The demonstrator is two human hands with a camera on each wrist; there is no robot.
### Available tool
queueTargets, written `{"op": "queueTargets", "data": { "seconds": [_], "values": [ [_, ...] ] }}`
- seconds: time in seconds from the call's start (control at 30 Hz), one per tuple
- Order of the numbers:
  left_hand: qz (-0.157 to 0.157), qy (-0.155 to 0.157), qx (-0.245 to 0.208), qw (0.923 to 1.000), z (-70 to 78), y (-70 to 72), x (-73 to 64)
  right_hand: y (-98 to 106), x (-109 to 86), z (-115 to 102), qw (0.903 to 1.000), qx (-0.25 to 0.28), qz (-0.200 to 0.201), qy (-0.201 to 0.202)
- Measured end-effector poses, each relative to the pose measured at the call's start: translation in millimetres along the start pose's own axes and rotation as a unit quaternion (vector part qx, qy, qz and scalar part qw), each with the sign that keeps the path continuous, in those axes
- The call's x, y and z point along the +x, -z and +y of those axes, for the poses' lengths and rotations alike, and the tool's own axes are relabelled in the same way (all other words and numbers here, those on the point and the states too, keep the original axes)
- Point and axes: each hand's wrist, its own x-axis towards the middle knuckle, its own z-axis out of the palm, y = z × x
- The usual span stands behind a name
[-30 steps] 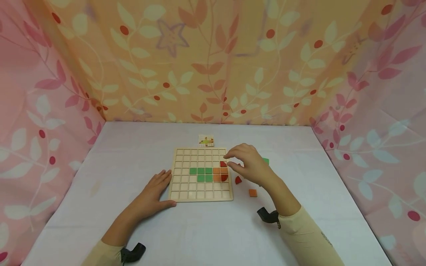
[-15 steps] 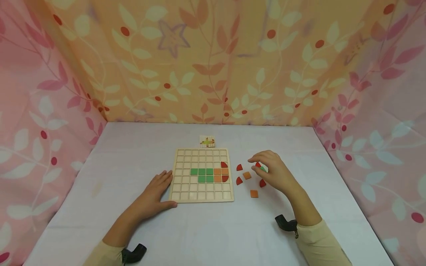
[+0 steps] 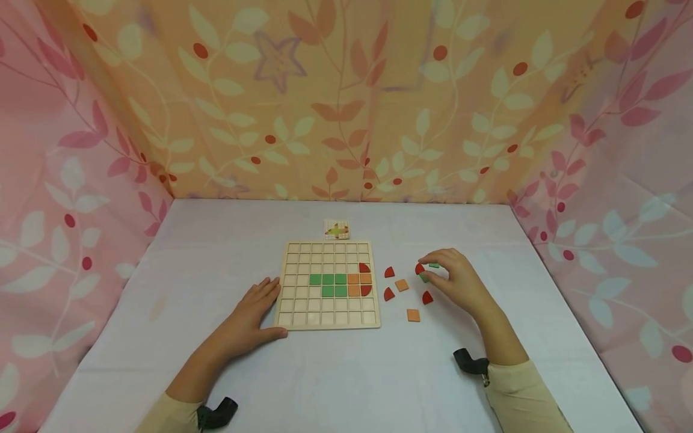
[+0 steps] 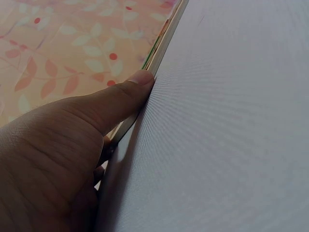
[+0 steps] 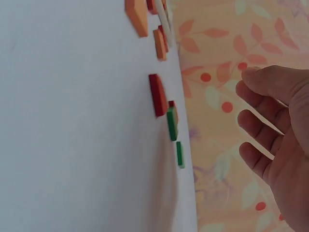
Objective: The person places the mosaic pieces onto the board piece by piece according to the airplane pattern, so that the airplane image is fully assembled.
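A wooden grid board (image 3: 313, 305) lies mid-table in the head view, holding several green squares (image 3: 328, 279), orange squares (image 3: 353, 290) and two red quarter-rounds (image 3: 364, 268) at its right edge. My left hand (image 3: 251, 313) lies along the board's left side; in the left wrist view its thumb (image 4: 123, 99) touches the edge. My right hand (image 3: 455, 276) hovers over loose green tiles (image 5: 172, 123) right of the board. Its fingers (image 5: 260, 99) are loosely bent, with nothing between them in the right wrist view. A loose red quarter-round (image 3: 419, 269) shows by the fingertips.
More red quarter-rounds (image 3: 427, 297) and two orange squares (image 3: 401, 285) lie scattered between board and right hand. A small picture card (image 3: 337, 230) sits behind the board. Patterned cloth walls (image 3: 346, 120) enclose the back and sides of the white table (image 3: 346, 379).
My right hand has moved from the board's right edge rightward to the loose tiles, uncovering several pieces, and has lowered slightly. The left hand stays at the board.
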Motion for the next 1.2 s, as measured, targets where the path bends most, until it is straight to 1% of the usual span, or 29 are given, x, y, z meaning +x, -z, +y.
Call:
{"op": "queueTargets", "data": {
  "seconds": [0.27, 0.47, 0.6, 0.83, 0.93, 1.07, 1.2],
  "values": [
    [0.001, -0.004, 0.000, 1.0000, 1.1, 0.9, -0.5, -7.0, -2.8, 19.8, 0.9978, 0.001, -0.023, -0.063],
    [0.013, -0.010, 0.003, 0.9999, 1.2, 0.3, 0.0, -9.1, -4.9, 29.9, 0.9950, -0.006, -0.038, -0.092],
    [0.014, -0.013, 0.000, 0.9998, 1.3, 0.0, 0.4, -12.3, -6.4, 39.1, 0.9957, -0.009, -0.038, -0.084],
    [0.010, -0.006, -0.005, 0.9999, 2.6, 0.4, -0.7, -20.9, -7.3, 55.2, 0.9981, -0.009, -0.030, -0.053],
    [0.011, -0.007, -0.008, 0.9999, 3.4, 1.1, -1.1, -22.6, -7.6, 58.2, 0.9982, -0.010, -0.030, -0.051],
    [0.013, -0.010, -0.006, 0.9999, 3.2, 1.6, -0.8, -22.9, -8.2, 58.3, 0.9977, -0.005, -0.032, -0.059],
    [0.013, -0.009, -0.002, 0.9999, 2.5, 1.1, -0.6, -23.4, -8.3, 59.1, 0.9978, -0.011, -0.036, -0.055]
  ]
}}
